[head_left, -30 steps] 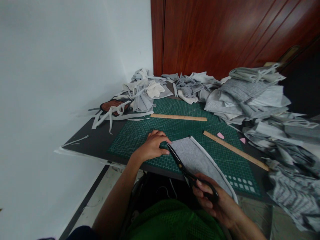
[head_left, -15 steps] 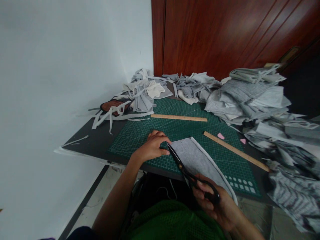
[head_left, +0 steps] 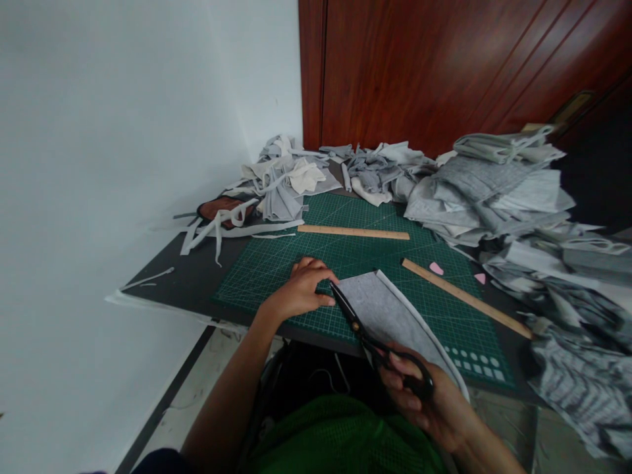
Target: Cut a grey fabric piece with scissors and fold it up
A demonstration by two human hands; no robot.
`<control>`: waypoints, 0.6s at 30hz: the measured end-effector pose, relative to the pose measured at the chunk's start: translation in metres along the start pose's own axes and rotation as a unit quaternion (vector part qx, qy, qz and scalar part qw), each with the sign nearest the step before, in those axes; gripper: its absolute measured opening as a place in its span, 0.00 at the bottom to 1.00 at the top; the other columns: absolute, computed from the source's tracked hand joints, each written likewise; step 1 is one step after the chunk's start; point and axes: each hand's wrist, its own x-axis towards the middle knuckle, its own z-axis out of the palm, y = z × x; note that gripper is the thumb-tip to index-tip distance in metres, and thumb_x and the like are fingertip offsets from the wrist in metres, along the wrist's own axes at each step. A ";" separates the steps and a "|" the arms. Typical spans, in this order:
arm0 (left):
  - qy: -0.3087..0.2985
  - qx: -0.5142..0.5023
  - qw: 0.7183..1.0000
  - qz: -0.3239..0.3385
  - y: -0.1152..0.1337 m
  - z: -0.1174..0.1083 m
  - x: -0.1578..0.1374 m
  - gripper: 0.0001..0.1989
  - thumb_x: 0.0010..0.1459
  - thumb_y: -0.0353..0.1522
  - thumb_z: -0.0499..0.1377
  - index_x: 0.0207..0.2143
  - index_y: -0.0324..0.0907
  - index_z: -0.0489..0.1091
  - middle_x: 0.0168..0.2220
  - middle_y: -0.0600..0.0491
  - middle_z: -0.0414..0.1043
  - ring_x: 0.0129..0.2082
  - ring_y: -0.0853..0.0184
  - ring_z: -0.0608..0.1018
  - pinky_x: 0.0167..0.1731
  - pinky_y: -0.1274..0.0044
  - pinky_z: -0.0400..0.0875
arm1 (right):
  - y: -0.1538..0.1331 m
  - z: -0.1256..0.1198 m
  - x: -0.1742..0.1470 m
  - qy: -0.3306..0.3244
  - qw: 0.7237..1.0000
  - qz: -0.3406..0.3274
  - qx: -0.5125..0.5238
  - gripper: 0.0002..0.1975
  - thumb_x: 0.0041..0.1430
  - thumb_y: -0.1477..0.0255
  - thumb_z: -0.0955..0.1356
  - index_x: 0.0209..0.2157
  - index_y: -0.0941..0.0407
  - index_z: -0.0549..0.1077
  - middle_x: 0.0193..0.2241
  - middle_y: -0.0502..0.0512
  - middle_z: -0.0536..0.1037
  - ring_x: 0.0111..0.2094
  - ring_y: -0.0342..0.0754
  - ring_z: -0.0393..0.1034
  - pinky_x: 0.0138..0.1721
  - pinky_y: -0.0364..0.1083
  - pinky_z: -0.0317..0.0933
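A grey fabric piece (head_left: 390, 313) with a pale folded edge along its right side lies on the green cutting mat (head_left: 345, 253) and hangs over the table's front edge. Black-handled scissors (head_left: 355, 326) point up and left along its left edge, their blades nearly together. My right hand (head_left: 419, 395) is closed around the scissors' handles. Resting on the mat, my left hand (head_left: 309, 288) has its index fingertip at the fabric's upper left corner. Its thumb is apart from that finger, near the scissors' tip.
Two wooden rulers, one at the back (head_left: 353, 232) and one at the right (head_left: 464, 297), lie on the mat. Pink chalk pieces (head_left: 436, 268) are beside the right ruler. Cloth piles (head_left: 488, 191) line the back and right; scraps and strips (head_left: 281, 191) lie back left, against the wall.
Hardly anything differs. The scissors' tip and blades have shifted very slightly up and left along the fabric edge; my left hand stays in place.
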 end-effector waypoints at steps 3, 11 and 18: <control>-0.001 -0.003 1.000 0.000 0.000 0.000 0.000 0.16 0.54 0.35 0.69 0.46 0.52 0.74 0.46 0.56 0.71 0.54 0.58 0.65 0.55 0.66 0.57 | 0.001 0.000 0.000 -0.006 1.000 -0.003 0.004 0.29 0.46 0.59 0.80 0.41 0.53 0.64 0.20 0.40 0.66 0.14 0.33 0.52 0.10 0.33 0.42; 0.000 0.004 1.000 0.002 0.000 0.000 0.000 0.16 0.54 0.35 0.69 0.46 0.52 0.74 0.46 0.56 0.71 0.54 0.58 0.66 0.54 0.67 0.57 | 0.006 -0.003 -0.001 0.014 1.000 -0.012 0.001 0.30 0.44 0.58 0.81 0.42 0.52 0.65 0.21 0.41 0.67 0.14 0.33 0.53 0.10 0.33 0.41; 0.000 -0.002 1.000 0.005 0.000 0.000 -0.001 0.17 0.53 0.34 0.69 0.46 0.51 0.74 0.47 0.55 0.70 0.54 0.58 0.65 0.55 0.66 0.57 | 0.005 0.001 -0.001 0.019 0.999 -0.016 -0.022 0.31 0.43 0.56 0.81 0.42 0.52 0.65 0.21 0.40 0.66 0.14 0.33 0.51 0.10 0.33 0.41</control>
